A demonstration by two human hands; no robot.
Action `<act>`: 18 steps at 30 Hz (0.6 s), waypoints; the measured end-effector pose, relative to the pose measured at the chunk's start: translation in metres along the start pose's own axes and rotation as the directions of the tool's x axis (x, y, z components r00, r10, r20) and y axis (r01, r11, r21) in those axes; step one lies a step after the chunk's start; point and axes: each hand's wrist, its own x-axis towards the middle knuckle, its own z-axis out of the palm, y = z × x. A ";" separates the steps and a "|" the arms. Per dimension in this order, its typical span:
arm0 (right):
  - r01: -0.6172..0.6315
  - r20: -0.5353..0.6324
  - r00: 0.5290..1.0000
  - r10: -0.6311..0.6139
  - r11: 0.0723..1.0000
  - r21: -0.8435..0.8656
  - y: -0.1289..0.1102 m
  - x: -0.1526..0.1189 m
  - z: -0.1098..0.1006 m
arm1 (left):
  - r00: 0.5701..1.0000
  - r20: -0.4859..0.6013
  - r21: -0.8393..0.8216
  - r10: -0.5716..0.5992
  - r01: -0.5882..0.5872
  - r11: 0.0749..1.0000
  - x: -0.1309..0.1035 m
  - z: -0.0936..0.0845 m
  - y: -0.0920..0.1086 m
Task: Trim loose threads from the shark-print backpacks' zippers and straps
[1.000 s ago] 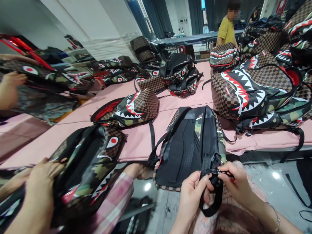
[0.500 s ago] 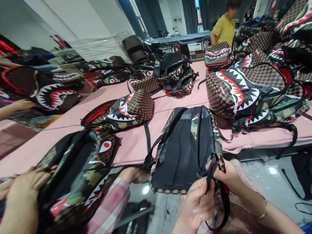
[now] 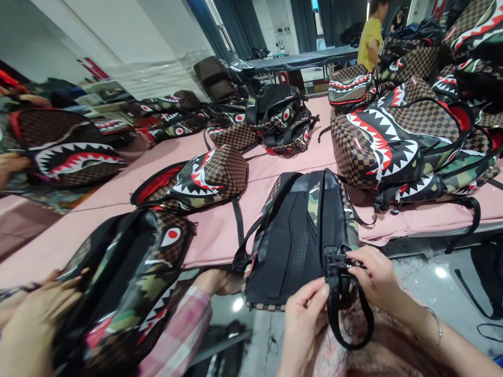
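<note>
A backpack (image 3: 291,251) lies back side up at the near edge of the pink table, its black padded panel and straps showing. At its lower right corner, my left hand (image 3: 308,309) pinches the edge of a black strap (image 3: 333,309) between thumb and fingers. My right hand (image 3: 373,272), with a bracelet on the wrist, grips a dark buckle (image 3: 341,262) on the same strap. The strap's free part hangs in a loop below both hands. The buckle's details are partly hidden by my right fingers.
Shark-mouth backpacks lie on the pink table (image 3: 275,183), with a large pile (image 3: 393,141) at right. At left, a co-worker's hands (image 3: 43,309) hold another backpack (image 3: 157,267). A person in yellow (image 3: 369,44) stands behind.
My hands have moved apart; the buckle and strap now lie flatter, and the strap loop is more visible. The person in yellow has shifted right, and the backpack held at far left has moved left.
</note>
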 end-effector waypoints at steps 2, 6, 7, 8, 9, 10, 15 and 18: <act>0.153 0.045 0.988 -0.149 0.981 -0.123 0.004 -0.003 -0.007 | 1.000 -0.015 0.001 0.022 -0.022 1.000 0.002 -0.002 -0.001; 0.259 0.145 0.962 -0.232 0.943 -0.209 0.008 -0.002 -0.017 | 1.000 0.021 -0.031 0.020 -0.019 0.999 0.004 -0.004 -0.002; 0.274 0.153 0.957 -0.246 0.939 -0.209 0.007 -0.002 -0.018 | 0.999 0.036 -0.036 0.016 -0.015 0.999 0.004 -0.004 -0.002; 0.289 0.156 0.953 -0.260 0.936 -0.203 0.006 -0.001 -0.019 | 0.999 0.048 -0.037 0.014 -0.012 0.999 0.004 -0.004 -0.003; 0.301 0.158 0.949 -0.273 0.933 -0.195 0.006 0.000 -0.018 | 0.998 0.057 -0.034 0.015 -0.013 0.999 0.005 -0.004 -0.003; 0.310 0.157 0.946 -0.283 0.932 -0.186 0.005 0.001 -0.018 | 0.998 0.064 -0.028 0.016 -0.014 1.000 0.005 -0.004 -0.004; 0.306 0.154 0.947 -0.282 0.937 -0.166 0.002 0.004 -0.012 | 0.999 0.051 -0.012 0.016 -0.015 1.000 0.006 -0.005 -0.007; 0.284 0.157 0.953 -0.258 0.943 -0.176 0.000 0.005 -0.011 | 0.999 0.037 -0.027 0.016 -0.015 1.000 0.006 -0.004 -0.007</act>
